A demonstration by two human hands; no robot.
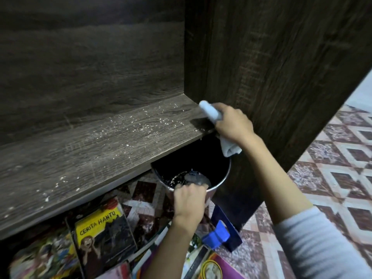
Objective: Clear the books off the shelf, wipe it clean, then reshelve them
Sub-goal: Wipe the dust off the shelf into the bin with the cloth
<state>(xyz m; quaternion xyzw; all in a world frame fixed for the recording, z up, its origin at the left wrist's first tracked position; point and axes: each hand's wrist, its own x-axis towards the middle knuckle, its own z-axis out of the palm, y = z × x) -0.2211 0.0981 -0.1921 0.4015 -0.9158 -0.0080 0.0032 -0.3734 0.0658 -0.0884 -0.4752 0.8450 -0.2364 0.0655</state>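
The dark, wood-grain shelf board [90, 141] runs across the middle of the view and carries a scatter of small white crumbs [141, 127], thickest toward its right half. At the shelf's front right corner, where it meets the dark upright side panel [281, 57], the right hand [233, 123] is closed around a pale blue-white cloth [210, 112]. One rolled end of the cloth sticks out over the shelf and the other end hangs down below the shelf's front edge.

Just under that corner is a round metal bucket with a black inside [225, 176], its mouth partly tucked beneath the shelf edge. The left hand [189, 200] grips the bucket's near rim with curled fingers. Some pale bits and a grey lump lie in the bottom of the bucket.

Below the shelf, the books lie in a loose heap on the floor. The plainest is a black and yellow paperback titled "CERITA HANTU" [102, 234], with other colourful covers around it. Below and to the right of the shelf corner, near the bucket, stands a dark blue flat piece with a bright blue plastic handle [219, 232]. The floor is patterned tile in maroon and white diamonds [332, 158]. A pale grey ribbed sleeve [322, 238] covers the right forearm.
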